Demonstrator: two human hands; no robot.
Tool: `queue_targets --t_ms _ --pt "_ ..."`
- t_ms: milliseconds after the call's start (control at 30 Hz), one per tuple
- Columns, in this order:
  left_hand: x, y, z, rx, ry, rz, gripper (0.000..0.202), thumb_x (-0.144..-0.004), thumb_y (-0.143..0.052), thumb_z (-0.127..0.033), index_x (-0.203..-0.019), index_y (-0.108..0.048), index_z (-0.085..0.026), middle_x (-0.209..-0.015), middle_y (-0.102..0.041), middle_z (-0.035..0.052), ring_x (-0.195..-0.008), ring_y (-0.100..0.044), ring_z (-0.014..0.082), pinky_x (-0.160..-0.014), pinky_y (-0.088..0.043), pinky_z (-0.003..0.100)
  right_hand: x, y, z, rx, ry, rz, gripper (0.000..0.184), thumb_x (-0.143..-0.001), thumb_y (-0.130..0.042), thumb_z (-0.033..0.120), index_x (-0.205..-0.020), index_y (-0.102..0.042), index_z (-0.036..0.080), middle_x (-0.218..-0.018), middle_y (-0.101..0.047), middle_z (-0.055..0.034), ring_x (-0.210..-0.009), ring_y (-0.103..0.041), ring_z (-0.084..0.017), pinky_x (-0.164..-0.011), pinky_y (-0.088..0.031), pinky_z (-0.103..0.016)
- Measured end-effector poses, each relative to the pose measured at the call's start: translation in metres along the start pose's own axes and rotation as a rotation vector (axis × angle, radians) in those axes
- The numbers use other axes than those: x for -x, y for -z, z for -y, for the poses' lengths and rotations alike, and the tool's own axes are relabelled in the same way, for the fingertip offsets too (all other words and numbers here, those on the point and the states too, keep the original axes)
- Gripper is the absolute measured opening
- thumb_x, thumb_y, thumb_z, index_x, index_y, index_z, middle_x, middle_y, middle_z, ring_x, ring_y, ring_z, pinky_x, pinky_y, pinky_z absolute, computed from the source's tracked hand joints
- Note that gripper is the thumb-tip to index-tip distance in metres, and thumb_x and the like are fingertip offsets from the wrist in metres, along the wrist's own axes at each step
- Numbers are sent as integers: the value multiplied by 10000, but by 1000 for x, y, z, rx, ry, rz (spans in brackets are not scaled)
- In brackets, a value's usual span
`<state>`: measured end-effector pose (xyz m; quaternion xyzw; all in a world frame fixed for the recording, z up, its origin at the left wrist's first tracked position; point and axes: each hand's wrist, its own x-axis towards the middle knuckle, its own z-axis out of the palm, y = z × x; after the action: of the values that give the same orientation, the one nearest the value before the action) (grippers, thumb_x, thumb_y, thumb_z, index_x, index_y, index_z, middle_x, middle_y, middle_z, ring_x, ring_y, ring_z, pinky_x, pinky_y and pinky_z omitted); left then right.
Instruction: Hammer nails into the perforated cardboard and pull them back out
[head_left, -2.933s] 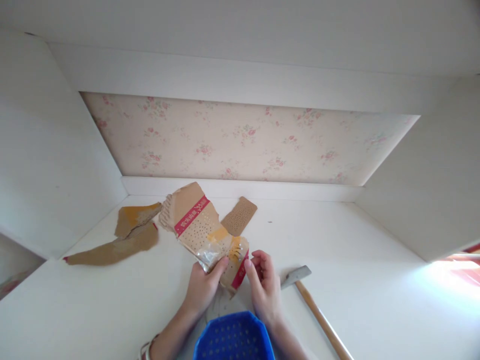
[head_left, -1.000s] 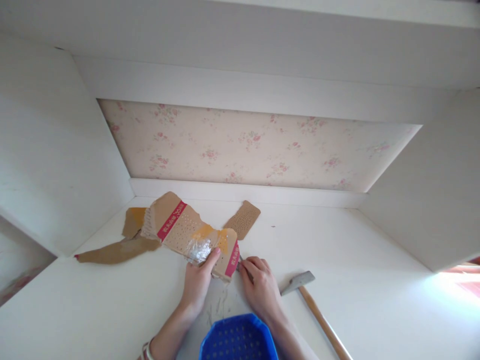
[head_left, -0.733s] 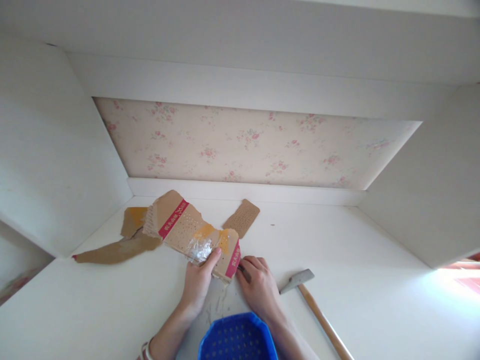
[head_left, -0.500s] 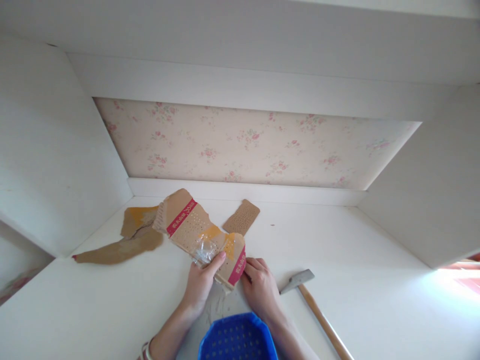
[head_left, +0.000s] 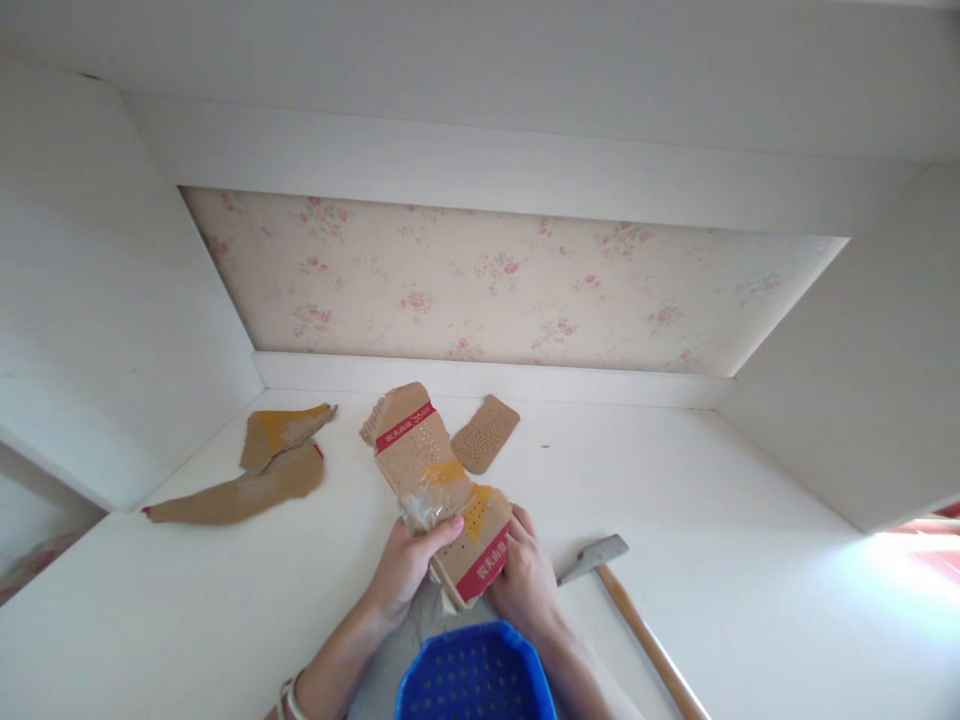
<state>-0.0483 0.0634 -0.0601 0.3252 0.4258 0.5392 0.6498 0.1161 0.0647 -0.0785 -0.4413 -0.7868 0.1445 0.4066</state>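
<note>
Both my hands hold a torn, bent piece of cardboard (head_left: 416, 470) with red printed bands, orange patches, rows of small holes and clear tape. My left hand (head_left: 409, 560) grips its left edge, thumb pressed on the front and the other fingers hidden behind. My right hand (head_left: 525, 565) is closed at the lower right edge by the red band; its fingertips are partly hidden behind the cardboard. Just below the hands is a blue plastic basket (head_left: 480, 635) with holes in its bottom. To the right of my right hand lies a hammer (head_left: 641, 630) with a wooden handle.
A small perforated cardboard piece (head_left: 486, 433) lies behind the held one. Torn cardboard scraps (head_left: 240, 498) rest at the left on the white surface (head_left: 637, 470). White panels stand at both sides, with floral wallpaper (head_left: 495, 290) at the back.
The held cardboard has shifted right and tilted more upright, its upper end moving away from the scraps at the left. Both hands keep their grip.
</note>
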Motion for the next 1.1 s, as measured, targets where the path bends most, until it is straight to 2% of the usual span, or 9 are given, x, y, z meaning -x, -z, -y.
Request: queue_targets --t_ms 133,400,633,733,800,867,933,1000,1100 --pt "0 1 0 -39 0 17 410 -736 -826 -314 -1074 -727 -103 -1040 -768 152 -994 -717 318 -890 -551 388 2 -1 -3 -10 50 -13 270 -856 -558 67 -811 -758 243 -972 -771 -76 -1030 -617 -271 -896 -559 -406" --pt "0 2 -1 -28 -20 68 376 -736 -814 -256 -1072 -734 -108 -1059 -766 153 -974 -725 313 -896 -552 394 4 3 -2 -40 80 -66 291 -925 -529 105 -890 -773 259 -1028 -772 -83 -1070 -618 -256 -896 -554 -405" --pt "-1 2 -3 24 9 15 388 -731 -817 -279 -1071 -728 -115 -1046 -770 144 -948 -734 305 -846 -567 378 1 -1 -3 -79 88 -83 300 -906 -507 79 -918 -749 256 -1048 -772 -60 -1122 -604 -238 -950 -539 -379" --pt "-1 2 -3 46 6 0 409 -716 -829 -291 -1068 -732 -109 -1036 -773 144 -940 -738 302 -851 -567 375 2 -1 -4 -96 32 -141 319 -924 -463 72 -924 -725 254 -1144 -739 -62 -1122 -602 -221 -942 -533 -361" --pt "-1 2 -3 61 6 -12 426 -706 -834 -300 -1073 -733 -107 -1030 -775 143 -933 -740 305 -849 -569 381 5 -1 -5 -96 -54 -230 307 -953 -425 82 -912 -685 239 -1192 -699 -85 -1104 -604 -217 -928 -532 -370" --pt "-1 1 -3 68 -5 -36 445 -694 -839 -305 -1081 -733 -112 -1035 -775 141 -943 -738 312 -855 -569 390 8 0 -5 -90 -145 -332 274 -989 -391 115 -907 -629 225 -1177 -665 -114 -1084 -606 -220 -919 -530 -396" --pt "-2 1 -3 54 -16 -62 454 -688 -842 -309 -1081 -735 -111 -1051 -771 146 -972 -731 323 -878 -562 404 11 1 -3 -87 -176 -381 229 -1005 -397 161 -948 -610 220 -1184 -633 -128 -1102 -598 -230 -936 -524 -426" --pt "-3 1 -4 19 -23 -69 443 -691 -838 -309 -1072 -740 -105 -1063 -768 152 -996 -722 331 -904 -552 414 11 2 0 -87 -136 -341 208 -989 -460 195 -1040 -659 228 -1276 -600 -132 -1170 -575 -251 -973 -510 -452" --pt "-3 -1 -4 -50 -62 -38 413 -706 -824 -300 -1065 -747 -111 -1089 -762 147 -1036 -707 332 -948 -529 409 8 4 3 1 -15 -209 291 -955 -540 204 -1180 -711 272 -1400 -588 -108 -1274 -522 -301 -1023 -478 -516"
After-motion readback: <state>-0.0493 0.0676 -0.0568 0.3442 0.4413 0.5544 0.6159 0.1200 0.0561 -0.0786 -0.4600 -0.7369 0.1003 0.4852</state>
